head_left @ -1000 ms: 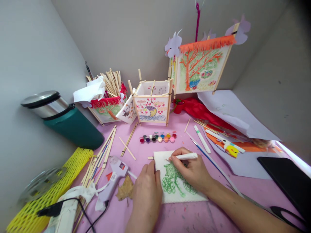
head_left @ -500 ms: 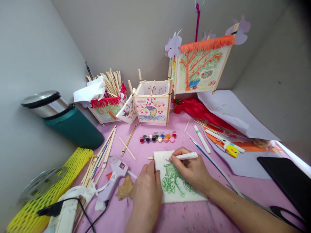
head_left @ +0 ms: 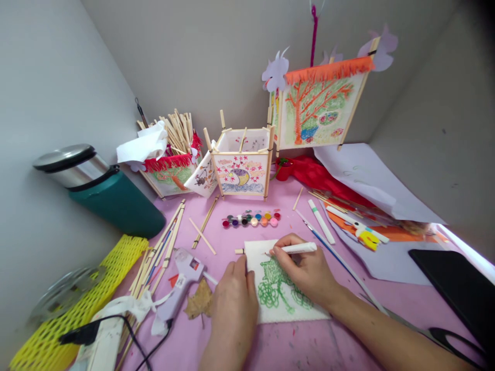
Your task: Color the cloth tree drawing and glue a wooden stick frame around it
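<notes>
Left hand (head_left: 235, 296) lies at the left edge of a white sheet (head_left: 253, 249) bearing a green drawing (head_left: 267, 293); fingers close together, grip not determinable. Right hand (head_left: 307, 270) is clamped on a white marker (head_left: 299, 248) over the sheet. Beyond: paint pots (head_left: 254, 222), then a stick-framed lantern (head_left: 242, 178).

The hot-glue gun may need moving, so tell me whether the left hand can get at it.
Probably yes: the left hand is close beside the hot-glue gun, with just a dry leaf partly between them.
</notes>
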A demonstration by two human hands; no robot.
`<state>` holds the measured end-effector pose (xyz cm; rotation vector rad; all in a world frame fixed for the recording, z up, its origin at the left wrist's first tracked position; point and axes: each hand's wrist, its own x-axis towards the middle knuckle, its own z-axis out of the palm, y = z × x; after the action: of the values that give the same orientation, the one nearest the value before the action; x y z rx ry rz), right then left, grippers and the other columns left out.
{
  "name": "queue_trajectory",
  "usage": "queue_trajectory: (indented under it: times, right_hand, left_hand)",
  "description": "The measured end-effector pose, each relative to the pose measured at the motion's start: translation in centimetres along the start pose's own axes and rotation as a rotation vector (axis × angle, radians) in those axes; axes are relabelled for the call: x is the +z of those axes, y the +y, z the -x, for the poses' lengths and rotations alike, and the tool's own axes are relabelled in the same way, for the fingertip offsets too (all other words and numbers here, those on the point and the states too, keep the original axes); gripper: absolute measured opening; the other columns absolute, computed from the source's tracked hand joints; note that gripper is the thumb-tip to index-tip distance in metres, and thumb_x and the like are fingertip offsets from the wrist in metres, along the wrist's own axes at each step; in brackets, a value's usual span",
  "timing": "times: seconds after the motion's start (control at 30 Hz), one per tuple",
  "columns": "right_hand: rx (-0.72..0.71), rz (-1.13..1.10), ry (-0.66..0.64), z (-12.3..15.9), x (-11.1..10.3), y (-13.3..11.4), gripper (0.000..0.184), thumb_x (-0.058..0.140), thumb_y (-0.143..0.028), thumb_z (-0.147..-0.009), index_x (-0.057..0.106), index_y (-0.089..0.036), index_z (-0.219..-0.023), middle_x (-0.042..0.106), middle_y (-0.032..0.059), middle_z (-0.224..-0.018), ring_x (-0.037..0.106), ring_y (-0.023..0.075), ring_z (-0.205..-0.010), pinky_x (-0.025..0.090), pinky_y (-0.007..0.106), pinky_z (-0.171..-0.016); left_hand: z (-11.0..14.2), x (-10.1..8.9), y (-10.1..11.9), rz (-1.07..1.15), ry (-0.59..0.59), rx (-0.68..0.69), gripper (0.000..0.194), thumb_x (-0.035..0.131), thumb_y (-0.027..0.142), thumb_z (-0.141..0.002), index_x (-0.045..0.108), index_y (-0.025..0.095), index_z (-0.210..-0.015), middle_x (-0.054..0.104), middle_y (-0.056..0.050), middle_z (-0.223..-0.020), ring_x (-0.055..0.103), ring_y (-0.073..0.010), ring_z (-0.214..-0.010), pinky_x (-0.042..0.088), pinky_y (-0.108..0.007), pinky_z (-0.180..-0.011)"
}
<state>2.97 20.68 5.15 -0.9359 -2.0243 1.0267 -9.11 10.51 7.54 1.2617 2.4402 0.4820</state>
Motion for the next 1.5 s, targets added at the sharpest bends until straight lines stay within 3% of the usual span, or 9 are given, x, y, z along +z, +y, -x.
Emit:
queue_trajectory:
  times: [0.43, 0.6, 0.77, 1.0, 1.13, 1.3, 1.5]
  right_hand:
    - [0.015, -0.018, -0.032, 0.14, 0.09, 0.24, 0.013, 0.052, -0.031, -0.086, 0.058, -0.020, -0.081, 0.061, 0.0001, -0.067, 0.053, 0.0121, -0.055, 0.040, 0.022, -0.052]
    - [0.005, -0.067, 0.025, -0.01, 0.04, 0.12, 0.014, 0.052, -0.030, -0.086, 0.058, -0.019, -0.079, 0.063, 0.0012, -0.071, 0.057, 0.0138, -0.064, 0.042, 0.023, -0.059]
    - [0.025, -0.135, 0.092, -0.27, -0.08, 0.33, 0.017, 0.053, -0.032, -0.085, 0.059, -0.019, -0.077, 0.062, 0.0003, -0.068, 0.055, 0.0129, -0.061, 0.041, 0.022, -0.056]
    - [0.081, -0.240, 0.181, -0.30, -0.08, 0.50, 0.021, 0.054, -0.036, -0.085, 0.059, -0.018, -0.076, 0.058, -0.0014, -0.061, 0.048, 0.0104, -0.054, 0.037, 0.021, -0.052]
    - [0.151, -0.314, 0.185, -0.48, 0.10, 0.61, 0.023, 0.055, -0.039, -0.084, 0.056, -0.018, -0.075, 0.058, -0.0013, -0.061, 0.044, 0.0097, -0.051, 0.035, 0.020, -0.048]
    - [0.201, -0.371, 0.194, -0.65, 0.11, 0.56, 0.026, 0.055, -0.041, -0.082, 0.052, -0.018, -0.071, 0.049, -0.0051, -0.051, 0.039, 0.0085, -0.046, 0.031, 0.019, -0.043]
    - [0.209, -0.394, 0.202, -0.85, -0.09, 0.34, 0.026, 0.055, -0.042, -0.081, 0.052, -0.018, -0.071, 0.054, -0.0037, -0.053, 0.043, 0.0097, -0.046, 0.033, 0.019, -0.043]
  left_hand:
    - [0.14, -0.21, 0.09, 0.021, -0.004, -0.002, 0.031, 0.040, 0.018, -0.087, 0.057, 0.016, -0.113, 0.064, -0.010, -0.098, 0.060, -0.0225, -0.098, 0.041, -0.031, -0.083]
    - [0.04, -0.05, 0.01, 0.020, -0.007, -0.003, 0.031, 0.040, 0.018, -0.087, 0.057, 0.017, -0.113, 0.063, -0.010, -0.099, 0.059, -0.0227, -0.099, 0.041, -0.031, -0.084]
    - [-0.06, 0.26, -0.19, 0.042, 0.012, 0.013, 0.031, 0.041, 0.018, -0.086, 0.057, 0.017, -0.112, 0.064, -0.009, -0.098, 0.060, -0.0218, -0.096, 0.041, -0.030, -0.082]
    - [0.14, 0.24, -0.53, 0.089, 0.110, 0.038, 0.031, 0.041, 0.020, -0.086, 0.056, 0.017, -0.112, 0.063, -0.008, -0.099, 0.060, -0.0207, -0.092, 0.042, -0.030, -0.081]
    - [0.09, 0.09, -0.54, 0.058, 0.104, 0.033, 0.031, 0.044, 0.020, -0.084, 0.057, 0.018, -0.112, 0.064, -0.008, -0.096, 0.061, -0.0207, -0.086, 0.042, -0.030, -0.076]
    - [0.02, 0.20, -0.70, 0.072, 0.138, 0.055, 0.030, 0.043, 0.023, -0.086, 0.058, 0.017, -0.111, 0.066, -0.009, -0.096, 0.061, -0.0207, -0.088, 0.043, -0.031, -0.077]
    - [-0.02, 0.15, -0.77, 0.127, 0.243, 0.137, 0.027, 0.041, 0.026, -0.088, 0.060, 0.018, -0.105, 0.067, -0.008, -0.098, 0.062, -0.0193, -0.089, 0.043, -0.030, -0.077]
